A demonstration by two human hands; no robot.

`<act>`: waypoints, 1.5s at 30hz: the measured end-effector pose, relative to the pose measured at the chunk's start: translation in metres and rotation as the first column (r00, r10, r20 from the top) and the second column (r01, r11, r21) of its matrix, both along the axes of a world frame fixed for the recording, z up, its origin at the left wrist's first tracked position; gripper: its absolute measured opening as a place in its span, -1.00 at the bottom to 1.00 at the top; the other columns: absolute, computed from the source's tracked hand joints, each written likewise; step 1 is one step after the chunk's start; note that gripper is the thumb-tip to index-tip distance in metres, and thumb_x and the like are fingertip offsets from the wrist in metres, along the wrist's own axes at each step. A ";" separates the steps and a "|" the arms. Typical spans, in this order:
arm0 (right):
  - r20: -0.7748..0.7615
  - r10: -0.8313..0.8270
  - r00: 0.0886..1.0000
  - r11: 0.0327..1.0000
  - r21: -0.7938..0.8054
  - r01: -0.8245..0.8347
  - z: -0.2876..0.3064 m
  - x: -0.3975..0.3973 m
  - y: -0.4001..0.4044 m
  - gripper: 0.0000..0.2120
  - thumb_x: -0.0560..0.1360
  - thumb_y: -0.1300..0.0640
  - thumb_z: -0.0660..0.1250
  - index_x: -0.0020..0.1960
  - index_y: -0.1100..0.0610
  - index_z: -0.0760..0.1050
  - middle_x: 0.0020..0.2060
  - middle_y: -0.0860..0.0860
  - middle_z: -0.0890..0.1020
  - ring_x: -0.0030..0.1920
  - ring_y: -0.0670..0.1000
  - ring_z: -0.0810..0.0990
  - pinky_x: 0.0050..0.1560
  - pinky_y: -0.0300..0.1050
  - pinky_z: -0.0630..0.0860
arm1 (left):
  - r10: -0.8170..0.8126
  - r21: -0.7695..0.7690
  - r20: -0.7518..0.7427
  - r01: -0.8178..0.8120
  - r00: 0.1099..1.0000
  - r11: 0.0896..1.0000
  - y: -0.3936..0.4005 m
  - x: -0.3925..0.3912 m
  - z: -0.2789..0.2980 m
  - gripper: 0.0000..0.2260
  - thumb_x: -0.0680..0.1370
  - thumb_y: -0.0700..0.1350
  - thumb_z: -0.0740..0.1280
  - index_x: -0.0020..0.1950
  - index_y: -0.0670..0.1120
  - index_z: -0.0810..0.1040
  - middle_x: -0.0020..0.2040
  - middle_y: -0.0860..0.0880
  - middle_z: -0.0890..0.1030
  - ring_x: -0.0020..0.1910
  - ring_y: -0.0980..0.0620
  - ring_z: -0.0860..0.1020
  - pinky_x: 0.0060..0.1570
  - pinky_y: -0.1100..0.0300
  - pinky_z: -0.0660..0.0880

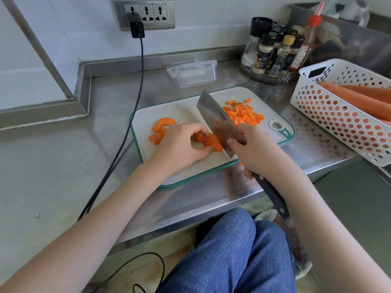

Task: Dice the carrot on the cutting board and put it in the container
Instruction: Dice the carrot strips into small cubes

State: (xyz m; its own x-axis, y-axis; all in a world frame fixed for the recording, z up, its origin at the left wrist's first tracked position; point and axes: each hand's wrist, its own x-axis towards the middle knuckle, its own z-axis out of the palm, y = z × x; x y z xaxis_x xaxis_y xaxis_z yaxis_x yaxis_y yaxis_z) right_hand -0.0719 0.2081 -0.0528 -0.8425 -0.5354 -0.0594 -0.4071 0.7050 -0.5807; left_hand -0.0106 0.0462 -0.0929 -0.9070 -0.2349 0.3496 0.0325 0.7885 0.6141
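Cable [135,85]: black, runs from a plug in the wall socket [146,14] down across the steel counter [53,166], left of the board.
Board [186,112]: white with teal rim, lies on the counter, near edge close to the counter's front.
Slices [160,129]: several thick carrot pieces on the board's left part, just left of the left hand.
Left hand [179,144]: fingers curled down over a short stack of carrot slices [211,142], thumb at the near side, pinning them to the board.
Cleaver [220,121]: broad blade, tilted, edge down just right of the held slices; whether it touches them I cannot tell.
Right hand [251,149]: wrapped tight round the cleaver where blade meets the dark handle [273,197], which sticks out toward the person.
Dice [243,115]: heap of small carrot cubes on the board's far right part.
Container [192,74]: clear, far of the board, apart from it, no carrot visible inside.
Spice rack [275,53]: bottles on a round tray, far right.
Basket [342,111]: white, perforated, right of the board, whole carrots [359,98] inside.
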 end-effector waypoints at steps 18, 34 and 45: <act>-0.017 -0.015 1.000 1.000 0.024 0.015 0.017 0.004 0.000 -0.68 0.62 0.13 0.12 -0.28 0.00 0.14 -0.45 0.03 0.41 -0.77 -0.11 0.36 -0.73 -0.37 0.19 | -0.037 -0.086 -0.058 0.032 0.998 0.996 0.015 -0.001 -0.011 -0.86 0.39 -0.06 0.36 -0.09 -0.06 0.58 -0.15 0.02 0.60 -0.14 0.04 0.55 -0.18 0.02 0.52; -0.070 -0.009 0.998 0.989 0.150 0.019 0.002 0.012 -0.013 -0.91 0.62 0.12 0.11 -0.04 0.12 0.23 -0.28 0.05 0.38 -0.26 0.14 0.50 -0.21 0.09 0.56 | -0.027 -0.043 -0.108 0.023 0.994 0.999 0.017 0.002 -0.013 -0.90 0.39 -0.15 0.43 -0.29 -0.12 0.55 -0.23 -0.06 0.59 -0.21 -0.01 0.54 -0.22 0.13 0.43; -0.112 0.052 0.992 0.991 0.132 -0.037 0.005 -0.010 -0.018 -0.93 0.60 0.14 0.16 -0.03 0.14 0.32 -0.24 0.11 0.47 -0.39 0.10 0.43 -0.55 -0.18 0.36 | 0.022 0.040 -0.098 -0.018 0.995 0.999 0.015 0.001 -0.013 -0.88 0.34 -0.17 0.51 -0.28 -0.15 0.59 -0.21 -0.10 0.63 -0.20 -0.04 0.58 -0.17 0.02 0.50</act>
State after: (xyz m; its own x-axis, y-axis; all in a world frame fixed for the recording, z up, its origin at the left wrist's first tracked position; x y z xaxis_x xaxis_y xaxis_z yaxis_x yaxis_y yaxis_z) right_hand -0.0822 0.1898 -0.0478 -0.8230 -0.5669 -0.0351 -0.4986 0.7506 -0.4336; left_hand -0.0098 0.0612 -0.1056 -0.8638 -0.2676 0.4269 0.0789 0.7650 0.6392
